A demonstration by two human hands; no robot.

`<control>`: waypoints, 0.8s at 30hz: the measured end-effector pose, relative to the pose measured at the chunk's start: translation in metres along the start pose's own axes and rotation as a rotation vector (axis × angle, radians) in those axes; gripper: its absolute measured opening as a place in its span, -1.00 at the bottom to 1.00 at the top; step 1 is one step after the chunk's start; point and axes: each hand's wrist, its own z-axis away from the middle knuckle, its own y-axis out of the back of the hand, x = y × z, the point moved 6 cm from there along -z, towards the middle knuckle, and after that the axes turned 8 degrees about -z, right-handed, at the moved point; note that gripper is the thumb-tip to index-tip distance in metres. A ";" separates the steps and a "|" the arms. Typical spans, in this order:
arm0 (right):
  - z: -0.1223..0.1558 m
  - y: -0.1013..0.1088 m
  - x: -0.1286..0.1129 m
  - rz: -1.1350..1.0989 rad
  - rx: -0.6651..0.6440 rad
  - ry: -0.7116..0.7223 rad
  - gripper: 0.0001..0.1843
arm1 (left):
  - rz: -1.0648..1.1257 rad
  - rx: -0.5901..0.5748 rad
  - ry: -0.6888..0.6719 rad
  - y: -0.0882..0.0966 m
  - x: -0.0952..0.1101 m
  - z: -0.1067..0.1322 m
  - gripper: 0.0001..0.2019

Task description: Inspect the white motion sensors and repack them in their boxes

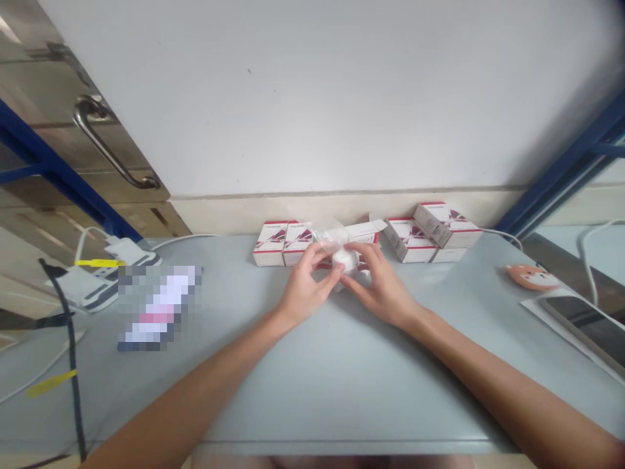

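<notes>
Both hands meet over the middle of a pale grey table (312, 384). My left hand (305, 286) and my right hand (378, 286) pinch a small white round object (346, 259) wrapped in clear plastic film, holding it just above the tabletop. Right behind it lies an open white-and-red carton (364, 231) with its flap up. Two closed cartons of the same kind (283, 242) stand side by side to the left of it, by the wall.
More white-and-red cartons (432, 234) are stacked at the back right. A small orange round item (532, 276) and a dark tablet (586, 322) lie at the right. A white power strip with cables (97, 277) and a blurred-out object (156, 306) are at the left.
</notes>
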 end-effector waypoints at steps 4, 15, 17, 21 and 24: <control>0.000 0.002 0.002 0.011 0.020 -0.027 -0.50 | 0.032 0.023 0.016 0.000 -0.005 0.000 -0.48; 0.002 0.000 0.010 0.014 0.042 -0.090 -0.55 | -0.039 0.132 -0.081 0.005 -0.001 0.000 -0.75; 0.001 0.001 0.008 0.024 0.025 -0.085 -0.59 | -0.074 0.120 -0.078 0.005 -0.001 -0.001 -0.82; -0.001 0.002 0.003 -0.027 0.028 -0.053 -0.68 | -0.084 0.154 -0.062 0.010 -0.006 -0.003 -0.81; -0.003 0.005 0.003 -0.137 0.064 -0.062 -0.77 | -0.120 0.162 -0.093 0.012 -0.008 -0.004 -0.81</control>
